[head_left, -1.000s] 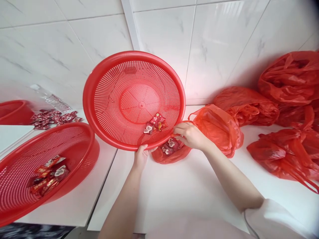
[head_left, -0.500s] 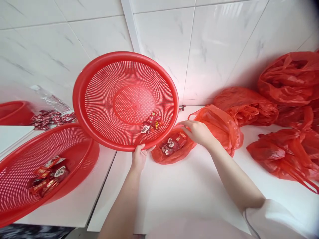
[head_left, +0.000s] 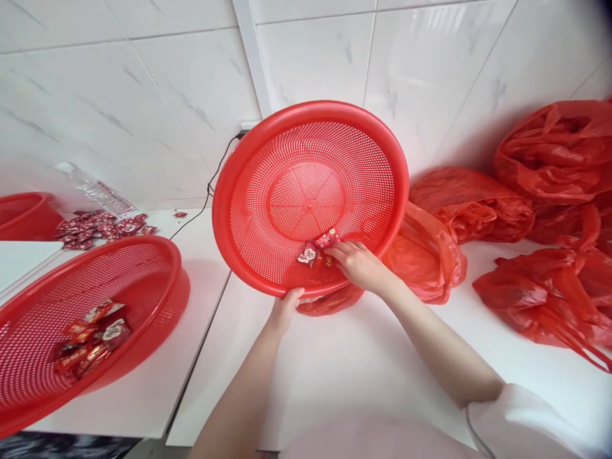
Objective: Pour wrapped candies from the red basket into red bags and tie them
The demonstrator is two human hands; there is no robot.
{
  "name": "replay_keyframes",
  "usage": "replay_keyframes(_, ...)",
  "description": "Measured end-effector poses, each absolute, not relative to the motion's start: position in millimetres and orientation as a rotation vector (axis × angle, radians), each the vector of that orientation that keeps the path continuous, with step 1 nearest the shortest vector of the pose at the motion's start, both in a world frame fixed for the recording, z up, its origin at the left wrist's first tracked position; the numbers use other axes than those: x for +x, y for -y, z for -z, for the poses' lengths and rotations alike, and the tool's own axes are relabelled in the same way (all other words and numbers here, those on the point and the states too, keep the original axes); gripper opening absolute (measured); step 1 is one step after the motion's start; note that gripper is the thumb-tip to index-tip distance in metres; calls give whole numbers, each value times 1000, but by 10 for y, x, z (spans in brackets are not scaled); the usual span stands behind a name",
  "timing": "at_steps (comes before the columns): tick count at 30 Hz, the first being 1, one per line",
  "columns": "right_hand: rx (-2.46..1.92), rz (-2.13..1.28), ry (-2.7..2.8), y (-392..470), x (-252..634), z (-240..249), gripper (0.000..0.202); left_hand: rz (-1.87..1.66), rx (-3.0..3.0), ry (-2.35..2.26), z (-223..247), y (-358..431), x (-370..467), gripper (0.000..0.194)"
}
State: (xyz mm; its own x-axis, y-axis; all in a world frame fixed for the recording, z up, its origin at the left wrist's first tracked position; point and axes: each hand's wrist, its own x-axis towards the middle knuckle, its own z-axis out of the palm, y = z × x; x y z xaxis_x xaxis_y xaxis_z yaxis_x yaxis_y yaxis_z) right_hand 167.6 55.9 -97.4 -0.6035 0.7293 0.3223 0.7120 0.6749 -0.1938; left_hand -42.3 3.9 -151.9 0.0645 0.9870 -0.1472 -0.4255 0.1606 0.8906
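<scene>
My left hand (head_left: 285, 310) grips the lower rim of a round red perforated plastic basket (head_left: 248, 210), thumb over the edge. The basket is tilted so its inside faces me. Low inside it lie a few small wrapped sweets (head_left: 308, 254), in red and dark packets with white print. My right hand (head_left: 356, 262) reaches over the basket's lower right side, its fingers bent together onto the sweets; the fingertips are partly hidden. Beneath the basket, part of a red plastic bag (head_left: 335, 302) shows; its contents are hidden by the basket.
At left stands another red basket (head_left: 165, 258) with several wrapped sweets (head_left: 93, 335). Behind it are a pile of small red packets (head_left: 90, 229), a clear bottle (head_left: 102, 191) and a black cable (head_left: 209, 191). Several red plastic bags (head_left: 549, 293) fill the right of the white table (head_left: 363, 370).
The held basket has moved right, now over the red bag and its packets. My right hand has gone from beside that bag into the basket, onto the sweets.
</scene>
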Motion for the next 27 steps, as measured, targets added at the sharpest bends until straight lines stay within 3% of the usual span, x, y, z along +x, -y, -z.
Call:
replay_keyframes(13, -1020, -102, 2379, -560, 1771, 811, 23, -1351, 717, -926, 1449, -97, -477, 40)
replay_keyframes(27, -1581, -289, 2282, -603, 1994, 792, 21, -1572, 657, -979, 1350, -177, -607, 27)
